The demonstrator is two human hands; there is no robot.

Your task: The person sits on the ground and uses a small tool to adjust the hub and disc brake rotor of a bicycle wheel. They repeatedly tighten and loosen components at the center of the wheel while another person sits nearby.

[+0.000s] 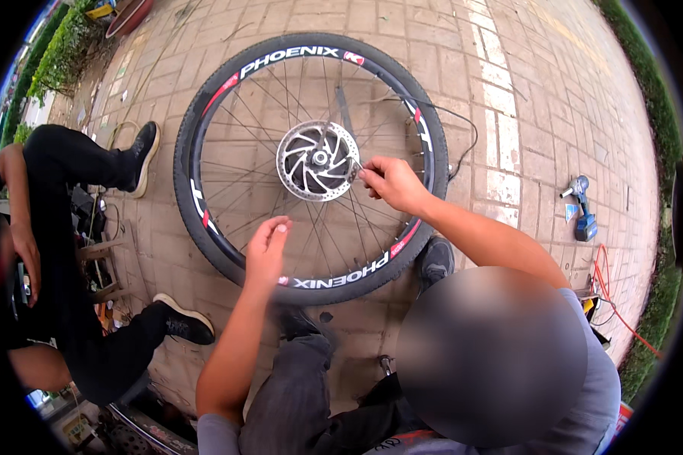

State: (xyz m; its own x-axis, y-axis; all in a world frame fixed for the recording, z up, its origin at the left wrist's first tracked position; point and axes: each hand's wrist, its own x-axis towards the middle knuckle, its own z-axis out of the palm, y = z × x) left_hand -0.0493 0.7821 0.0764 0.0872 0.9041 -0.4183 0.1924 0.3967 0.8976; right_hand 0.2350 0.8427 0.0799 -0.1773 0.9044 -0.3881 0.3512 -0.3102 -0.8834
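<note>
A bicycle wheel (209, 252) with a black knobbly tyre and a black rim with white and red markings lies flat in front of me. Its silver disc brake rotor (284, 161) faces up around the hub. My right hand (393, 182) is closed in a pinch at the rotor's right edge; a thin metallic piece shows by the fingertips, too small to name. Over the near-left spokes and rim hovers my left hand (268, 249), its fingers loosely extended, slightly blurred, with nothing seen in them. A dark flat bar (344, 110) shows among the spokes above the rotor.
A blue cordless power tool (582, 208) lies on the brick paving (539, 121) at right, near an orange cable (605, 273). A thin dark cable (474, 136) loops beside the tyre. Another person in dark trousers (76, 163) sits at left, shoes near the wheel.
</note>
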